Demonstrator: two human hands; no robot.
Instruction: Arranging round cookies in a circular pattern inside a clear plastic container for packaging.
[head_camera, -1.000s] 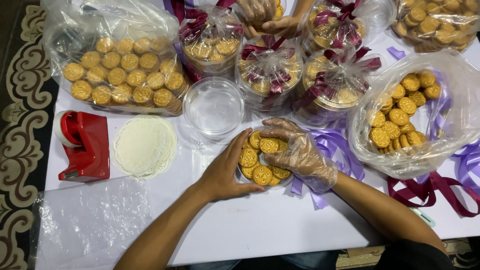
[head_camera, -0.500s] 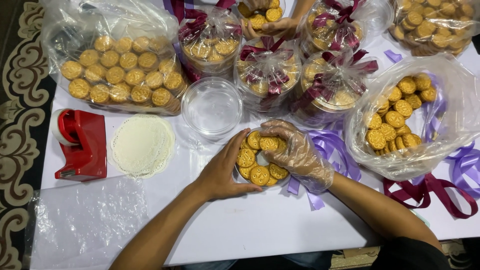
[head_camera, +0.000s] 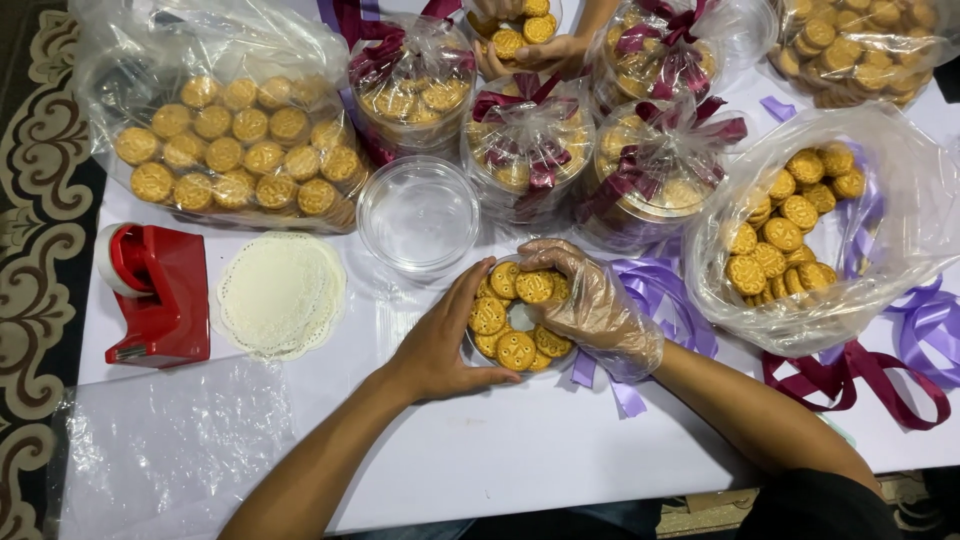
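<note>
My bare left hand (head_camera: 440, 345) cups the left side of a small clear round container (head_camera: 515, 322) on the white table. Round golden cookies (head_camera: 488, 316) stand in a ring inside it. My right hand (head_camera: 590, 305), in a clear plastic glove, rests on the container's right side with fingertips on a cookie (head_camera: 536, 287) at the top of the ring. An empty clear round container (head_camera: 418, 214) stands just behind, to the left.
A big bag of cookies (head_camera: 225, 150) lies back left, another open bag (head_camera: 800, 240) on the right. Several wrapped tubs with maroon ribbon (head_camera: 530, 130) stand behind. A red tape dispenser (head_camera: 155, 295), white doilies (head_camera: 282, 293), purple ribbons (head_camera: 665, 300). Another person's hands (head_camera: 530, 45) hold a tub at the back.
My hands stay on the container; the gloved fingers shifted slightly over the top cookies. The other person's hands moved a little at the back.
</note>
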